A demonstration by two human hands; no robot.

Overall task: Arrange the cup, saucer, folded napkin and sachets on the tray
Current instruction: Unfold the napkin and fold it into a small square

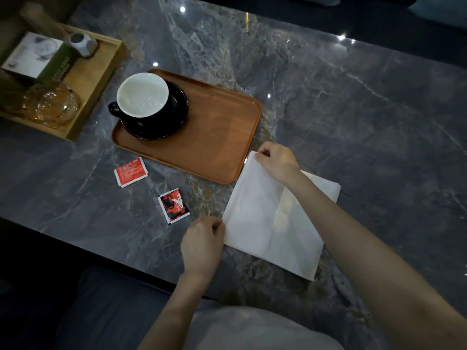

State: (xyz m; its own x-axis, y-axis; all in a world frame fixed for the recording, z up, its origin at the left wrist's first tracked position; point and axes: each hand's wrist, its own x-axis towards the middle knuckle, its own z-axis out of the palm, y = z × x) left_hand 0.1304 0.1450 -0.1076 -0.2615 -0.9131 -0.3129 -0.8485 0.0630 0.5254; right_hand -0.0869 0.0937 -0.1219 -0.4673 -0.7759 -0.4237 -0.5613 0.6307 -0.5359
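Note:
A black cup (pixel 142 96) with a white inside stands on a black saucer (pixel 174 117) at the left end of the brown tray (pixel 217 137). A white napkin (pixel 257 223) lies partly folded on the table just right of the tray's near corner. My left hand (pixel 202 243) pinches its near left corner. My right hand (pixel 276 161) pinches its far corner beside the tray rim. Two red sachets lie on the table in front of the tray: one sachet (pixel 130 171) to the left, the other sachet (pixel 173 205) nearer me.
The grey marble table (pixel 353 109) carries a light wooden box tray (pixel 96 79) at the far left, holding a white-and-green box (pixel 32 55), an amber glass piece (pixel 48 104) and a small grey object (pixel 82 42). The table's near edge runs just below my left hand.

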